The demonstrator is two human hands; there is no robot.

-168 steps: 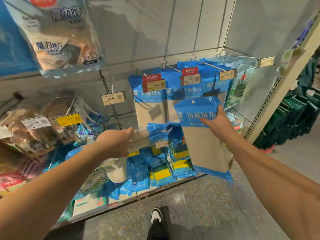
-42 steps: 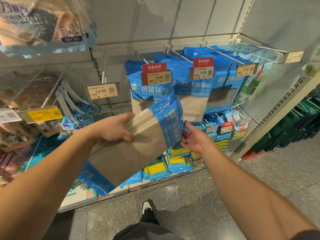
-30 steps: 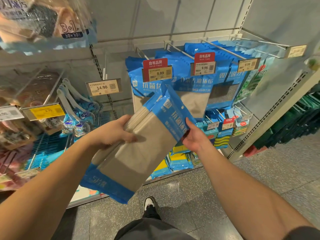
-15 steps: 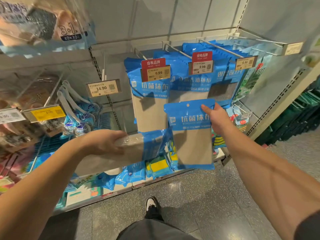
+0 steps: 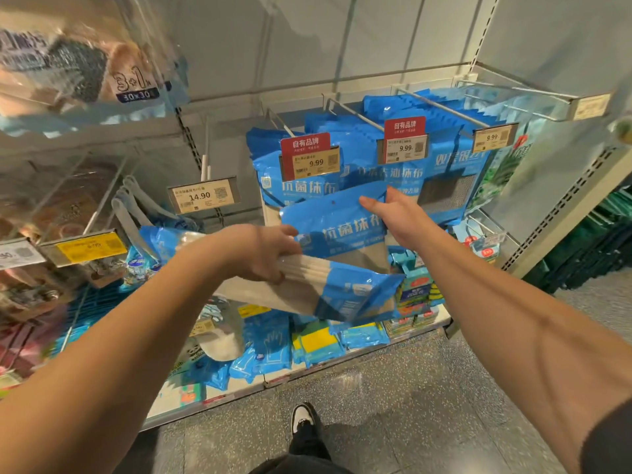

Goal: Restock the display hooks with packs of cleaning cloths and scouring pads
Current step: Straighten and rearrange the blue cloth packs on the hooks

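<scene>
**Cleaning-cloth bay: one pack raised to the 9.99 hook**

- Right hand [image 5: 398, 217]: thumb and fingers pinch the top right corner of a single blue cloth pack [image 5: 337, 230], printed 抗菌抹布, held at centre frame just below the red 自有品牌 price tag [image 5: 309, 161] reading 9.99.
- Left hand [image 5: 265, 253]: fingers curled over a stack of cloth packs [image 5: 328, 292], lying flat, blue ends toward 3 o'clock, just under the single pack.
- Hanging cloth packs [image 5: 270, 169]: same print, on the hook behind that tag.
- Second red tag [image 5: 403, 140], 1 o'clock: 9.99.
- White tag [image 5: 203, 199], 10 o'clock: 14.90.
- Bagged pads [image 5: 82, 66], 11 o'clock: marked 30x30.
</scene>
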